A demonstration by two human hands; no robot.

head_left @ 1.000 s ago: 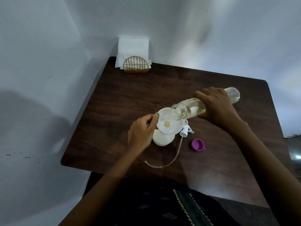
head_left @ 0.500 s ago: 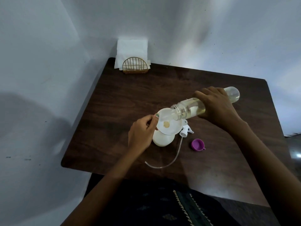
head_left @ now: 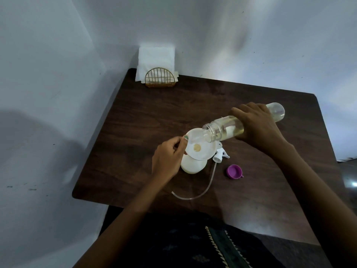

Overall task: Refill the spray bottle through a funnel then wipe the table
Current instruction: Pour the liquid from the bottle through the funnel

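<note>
A white funnel sits in the mouth of the white spray bottle, which stands upright on the dark wooden table. My left hand pinches the funnel's left rim. My right hand grips a clear bottle of yellowish liquid, tipped almost level with its open mouth over the funnel. A little yellowish liquid shows at the funnel's hole. The white spray head with its long clear tube lies on the table just right of the spray bottle.
A purple cap lies open side up to the right of the spray head. A gold wire holder with white paper napkins stands at the table's far left corner against the wall. White walls close in at the left and back.
The clear bottle's mouth has dipped slightly lower over the funnel. Both hands stay in nearly the same places.
</note>
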